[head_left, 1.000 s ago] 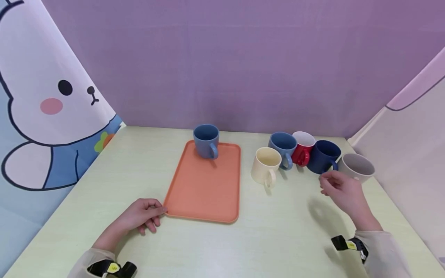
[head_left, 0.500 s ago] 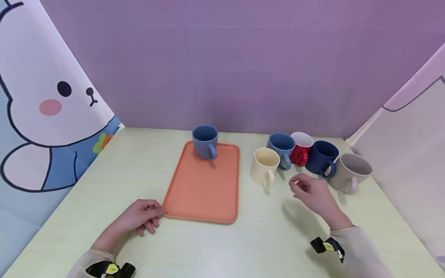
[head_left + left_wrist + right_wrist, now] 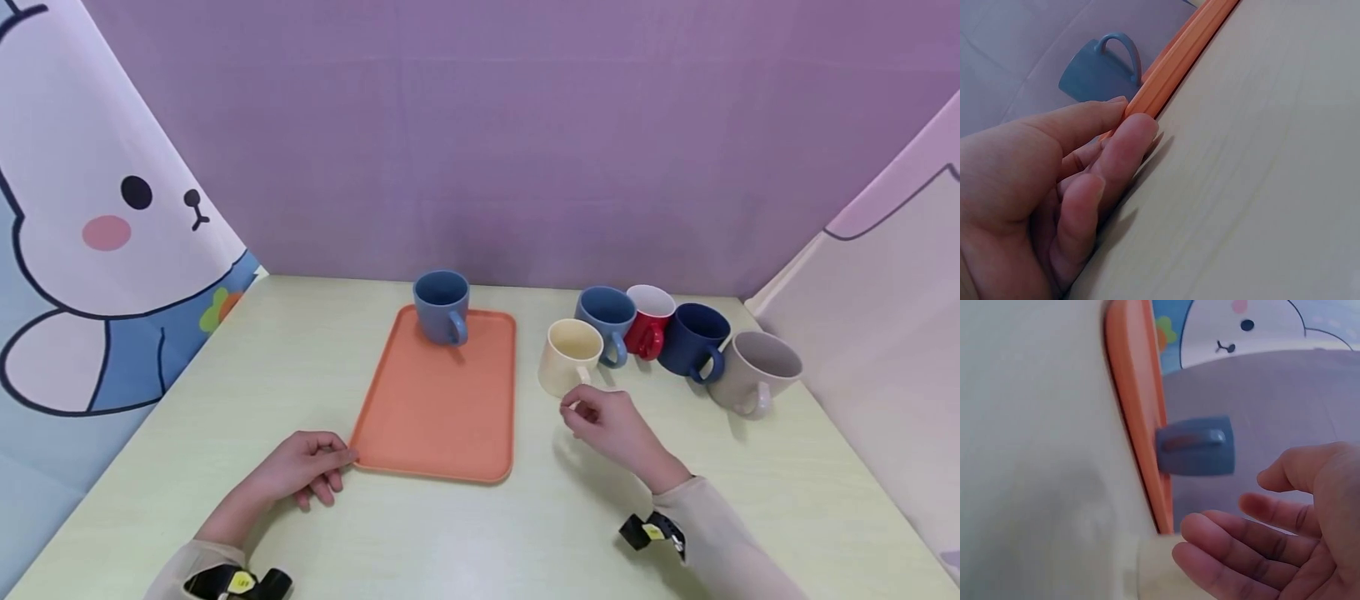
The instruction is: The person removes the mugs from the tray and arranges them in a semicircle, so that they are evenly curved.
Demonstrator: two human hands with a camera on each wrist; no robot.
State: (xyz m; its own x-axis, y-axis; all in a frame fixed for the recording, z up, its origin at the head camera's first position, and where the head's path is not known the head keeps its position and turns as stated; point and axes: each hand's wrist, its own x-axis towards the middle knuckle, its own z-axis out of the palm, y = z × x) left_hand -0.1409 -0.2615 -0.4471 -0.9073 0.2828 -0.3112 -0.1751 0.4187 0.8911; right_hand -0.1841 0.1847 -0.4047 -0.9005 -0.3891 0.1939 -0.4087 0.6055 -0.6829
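Note:
An orange tray lies on the table with a blue mug standing upright at its far end. My left hand pinches the near left corner of the tray, thumb at the rim and index finger against its side. Over on the right, my right hand hovers just in front of the cream mug, hiding the lower part of its handle. In the right wrist view thumb and fingers stand apart, loosely bent, with nothing between them; whether they touch the mug's handle cannot be told.
Behind the cream mug stands a second blue mug, with a red mug, a navy mug and a grey mug in a slanting row to its right. A purple cloth backs the table.
My right hand has travelled left, from the grey mug past the navy mug to the cream mug's handle. The left hand keeps its place at the tray corner.

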